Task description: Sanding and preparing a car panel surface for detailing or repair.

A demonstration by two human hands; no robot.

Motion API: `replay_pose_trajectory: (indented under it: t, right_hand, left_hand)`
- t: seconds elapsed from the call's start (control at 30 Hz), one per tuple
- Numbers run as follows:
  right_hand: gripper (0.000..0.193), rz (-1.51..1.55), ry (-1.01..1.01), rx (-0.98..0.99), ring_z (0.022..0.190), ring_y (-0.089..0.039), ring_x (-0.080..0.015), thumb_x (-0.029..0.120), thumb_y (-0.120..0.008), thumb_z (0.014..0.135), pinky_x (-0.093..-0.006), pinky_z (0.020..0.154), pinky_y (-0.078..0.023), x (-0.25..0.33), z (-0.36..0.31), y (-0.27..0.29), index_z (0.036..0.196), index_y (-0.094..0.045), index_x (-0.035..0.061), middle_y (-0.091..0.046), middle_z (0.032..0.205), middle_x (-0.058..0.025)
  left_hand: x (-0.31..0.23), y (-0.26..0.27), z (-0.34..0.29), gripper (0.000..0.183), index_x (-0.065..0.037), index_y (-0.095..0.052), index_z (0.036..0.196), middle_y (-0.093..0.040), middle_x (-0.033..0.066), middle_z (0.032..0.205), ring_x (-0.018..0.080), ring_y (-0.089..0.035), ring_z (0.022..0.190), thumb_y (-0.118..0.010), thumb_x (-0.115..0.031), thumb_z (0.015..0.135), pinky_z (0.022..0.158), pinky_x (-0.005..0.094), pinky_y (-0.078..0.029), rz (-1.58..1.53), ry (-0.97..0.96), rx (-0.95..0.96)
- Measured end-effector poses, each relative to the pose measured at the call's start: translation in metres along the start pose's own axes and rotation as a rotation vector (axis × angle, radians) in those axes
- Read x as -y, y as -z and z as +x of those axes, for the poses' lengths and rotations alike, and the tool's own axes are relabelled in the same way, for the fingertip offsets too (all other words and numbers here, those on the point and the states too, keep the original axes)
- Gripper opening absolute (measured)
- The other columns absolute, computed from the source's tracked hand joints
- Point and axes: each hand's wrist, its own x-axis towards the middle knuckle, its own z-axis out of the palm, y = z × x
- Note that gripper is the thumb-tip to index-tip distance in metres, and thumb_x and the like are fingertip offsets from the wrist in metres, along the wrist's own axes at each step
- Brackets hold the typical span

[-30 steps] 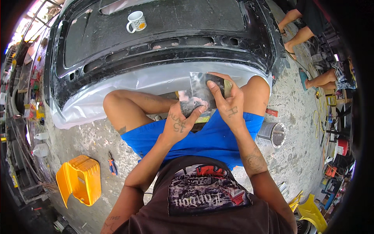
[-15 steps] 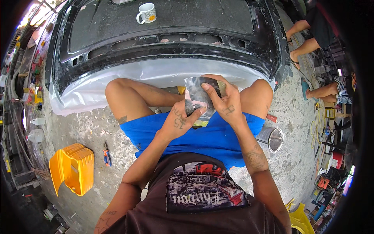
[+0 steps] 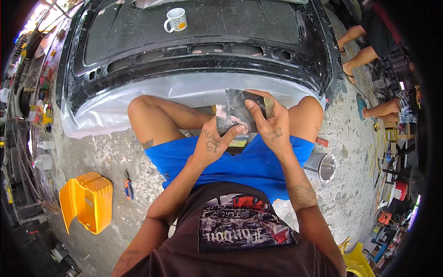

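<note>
I sit cross-legged with both hands before me over my lap. My left hand [image 3: 213, 142] is closed, its thumb pressed on a thin smudged sheet [image 3: 223, 123] that looks like a flat spreader. My right hand [image 3: 273, 127] pinches a dark, thin, squarish spreader plate [image 3: 237, 102], thumb on top and fingers behind. The two plates meet and overlap at their edges. Pink putty [image 3: 239, 121] is smeared where they come together, close to my left thumb. Part of each plate is hidden behind my fingers.
A black car panel [image 3: 194, 38] lies ahead on plastic sheeting [image 3: 106, 108], with a white mug [image 3: 176, 20] on it. A metal can [image 3: 320, 166] lies at right. Pliers [image 3: 128, 185] and a cut yellow container [image 3: 87, 203] are at left. Another person's legs [image 3: 362, 62] stand far right.
My right hand has turned the dark plate, which now sits more squarely, with its edge against the left plate. More of the left sheet shows. The view has shifted slightly.
</note>
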Motion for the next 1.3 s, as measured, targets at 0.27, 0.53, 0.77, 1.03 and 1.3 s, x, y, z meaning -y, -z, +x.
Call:
replay_pose_trajectory:
  t: [0.27, 0.53, 0.77, 1.03, 1.3]
  right_hand:
    - [0.023, -0.013, -0.042, 0.138, 0.081, -0.059, -0.0059, 0.009, -0.067, 0.095, -0.0228, 0.073, -0.050, -0.006, 0.007, -0.006, 0.115, -0.067, -0.0032, -0.071, 0.089, -0.0043]
    - [0.024, -0.095, -0.004, 0.344, 0.083, -0.063, -0.0096, 0.009, -0.067, 0.094, -0.0261, 0.075, -0.051, -0.003, 0.013, -0.006, 0.115, -0.066, -0.0037, -0.073, 0.096, -0.0090]
    - [0.029, 0.198, -0.101, -0.147, 0.085, -0.067, -0.0146, 0.014, -0.069, 0.094, -0.0272, 0.077, -0.053, -0.012, -0.006, 0.024, 0.118, -0.064, -0.0009, -0.070, 0.100, -0.0075]
    - [0.034, 0.717, -0.183, -0.683, 0.106, -0.063, -0.0188, 0.025, -0.067, 0.096, -0.0345, 0.095, -0.050, -0.043, -0.056, 0.024, 0.121, -0.059, 0.0032, -0.066, 0.115, -0.0084]
    - [0.053, 1.198, -0.131, -0.413, 0.133, -0.048, -0.0313, 0.033, -0.051, 0.103, -0.0493, 0.110, -0.041, -0.041, -0.067, 0.029, 0.145, -0.038, 0.0032, -0.048, 0.145, -0.0153]
  left_hand:
    - [0.006, 0.005, -0.003, 0.021, 0.001, -0.067, 0.104, -0.073, 0.0085, 0.092, 0.0134, -0.066, 0.082, -0.071, -0.016, 0.092, 0.077, 0.0292, -0.051, -0.046, -0.009, 0.042]
    - [-0.002, 0.008, -0.008, 0.021, 0.000, -0.068, 0.103, -0.072, 0.0098, 0.090, 0.0150, -0.065, 0.081, -0.070, -0.017, 0.092, 0.077, 0.0299, -0.051, 0.132, 0.096, 0.094]
    - [0.029, 0.019, -0.015, 0.027, 0.002, -0.068, 0.110, -0.072, 0.0072, 0.098, 0.0130, -0.066, 0.087, -0.072, -0.018, 0.092, 0.080, 0.0294, -0.053, -0.376, 0.119, -0.098]
    - [0.001, -0.023, -0.032, 0.031, 0.004, -0.063, 0.118, -0.069, 0.0114, 0.111, 0.0175, -0.066, 0.100, -0.069, -0.014, 0.093, 0.090, 0.0324, -0.051, -0.714, 0.297, 0.057]
    - [0.005, -0.069, -0.025, 0.027, 0.001, -0.063, 0.117, -0.068, 0.0102, 0.112, 0.0175, -0.065, 0.102, -0.067, -0.012, 0.094, 0.090, 0.0335, -0.051, -0.817, 0.363, 0.144]
